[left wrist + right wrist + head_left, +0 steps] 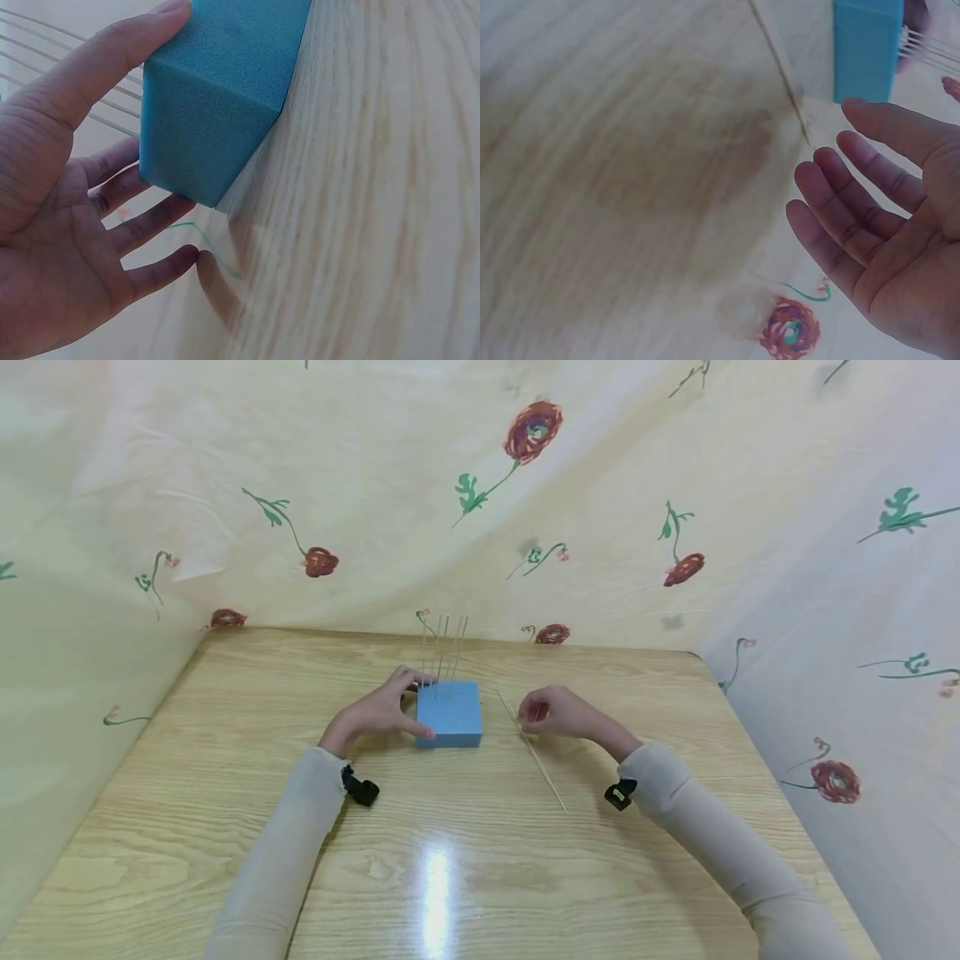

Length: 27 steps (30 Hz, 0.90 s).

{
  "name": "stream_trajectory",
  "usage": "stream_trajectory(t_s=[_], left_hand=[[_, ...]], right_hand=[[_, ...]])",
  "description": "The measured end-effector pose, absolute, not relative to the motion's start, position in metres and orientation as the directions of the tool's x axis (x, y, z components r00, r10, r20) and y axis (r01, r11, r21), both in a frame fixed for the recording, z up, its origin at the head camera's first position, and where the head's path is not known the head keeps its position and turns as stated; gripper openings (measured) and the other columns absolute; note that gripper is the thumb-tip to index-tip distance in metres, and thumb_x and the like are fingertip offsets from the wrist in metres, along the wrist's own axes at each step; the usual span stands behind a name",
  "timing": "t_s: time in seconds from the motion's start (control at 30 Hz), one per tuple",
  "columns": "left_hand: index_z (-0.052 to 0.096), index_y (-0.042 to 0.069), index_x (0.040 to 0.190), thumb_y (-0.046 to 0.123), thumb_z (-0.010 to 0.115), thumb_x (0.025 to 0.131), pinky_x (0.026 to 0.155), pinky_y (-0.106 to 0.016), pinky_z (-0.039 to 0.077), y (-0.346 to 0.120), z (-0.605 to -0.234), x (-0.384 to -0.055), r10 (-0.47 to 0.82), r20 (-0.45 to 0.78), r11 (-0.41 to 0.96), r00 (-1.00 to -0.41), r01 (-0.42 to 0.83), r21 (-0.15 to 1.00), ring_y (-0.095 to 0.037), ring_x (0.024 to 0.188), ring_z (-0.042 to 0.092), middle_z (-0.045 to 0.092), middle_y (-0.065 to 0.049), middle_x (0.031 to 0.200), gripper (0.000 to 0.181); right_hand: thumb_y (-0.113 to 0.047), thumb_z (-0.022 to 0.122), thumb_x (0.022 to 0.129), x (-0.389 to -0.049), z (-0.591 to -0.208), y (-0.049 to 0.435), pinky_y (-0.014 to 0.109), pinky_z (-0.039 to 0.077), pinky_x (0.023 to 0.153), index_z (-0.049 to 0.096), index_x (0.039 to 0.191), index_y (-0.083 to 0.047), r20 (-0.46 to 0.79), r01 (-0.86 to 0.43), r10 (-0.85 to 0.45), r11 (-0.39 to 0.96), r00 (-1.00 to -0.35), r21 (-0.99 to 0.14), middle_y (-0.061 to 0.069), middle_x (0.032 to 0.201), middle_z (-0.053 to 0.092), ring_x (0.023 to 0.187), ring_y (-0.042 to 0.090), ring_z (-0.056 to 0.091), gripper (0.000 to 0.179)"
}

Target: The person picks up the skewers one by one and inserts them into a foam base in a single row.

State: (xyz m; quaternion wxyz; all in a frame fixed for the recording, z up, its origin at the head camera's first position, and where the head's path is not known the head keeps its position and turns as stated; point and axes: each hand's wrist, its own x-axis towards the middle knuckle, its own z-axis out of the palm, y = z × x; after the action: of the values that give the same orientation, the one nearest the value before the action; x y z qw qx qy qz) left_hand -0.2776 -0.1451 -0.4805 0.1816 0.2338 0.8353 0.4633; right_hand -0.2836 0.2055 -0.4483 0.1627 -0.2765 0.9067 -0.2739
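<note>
A blue foam block (pixel 456 717) lies on the wooden table, with several thin wooden skewers (pixel 447 647) standing upright in its back part. My left hand (pixel 382 703) grips the block from its left side, thumb at the front and fingers toward the back. In the left wrist view, the thumb presses one edge of the foam while the fingers spread along the opposite side. One loose skewer (pixel 546 770) lies slantwise on the table, right of the block. Over that skewer hovers my right hand (pixel 558 712), its fingers loosely bent and holding nothing in the right wrist view (pixel 900 217).
Flower-printed cloth (pixel 405 510) hangs behind the table and along both sides. The wooden tabletop (pixel 480 877) stretches toward me, with a bright light reflection near the front. Dark camera straps (pixel 362 787) sit at both wrists.
</note>
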Motion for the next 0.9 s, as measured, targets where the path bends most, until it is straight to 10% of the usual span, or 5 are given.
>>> stream_trajectory(t_s=[0.9], left_hand=[[0.04,0.017,0.155,0.032,0.092,0.077,0.119,-0.06,0.029,-0.146,-0.481,-0.279,0.556,-0.081,0.459,-0.827,0.224,0.86,-0.033,0.145,0.029,0.03,-0.01,0.152,0.095]], right_hand=[[-0.018,0.08,0.087,-0.28,-0.46,0.211,0.034,0.052,0.078,0.075,0.096,-0.009,-0.149,-0.409,-0.54,0.765,-0.828,-0.498,0.005,0.091,0.071,0.085,0.017,0.062,0.014]])
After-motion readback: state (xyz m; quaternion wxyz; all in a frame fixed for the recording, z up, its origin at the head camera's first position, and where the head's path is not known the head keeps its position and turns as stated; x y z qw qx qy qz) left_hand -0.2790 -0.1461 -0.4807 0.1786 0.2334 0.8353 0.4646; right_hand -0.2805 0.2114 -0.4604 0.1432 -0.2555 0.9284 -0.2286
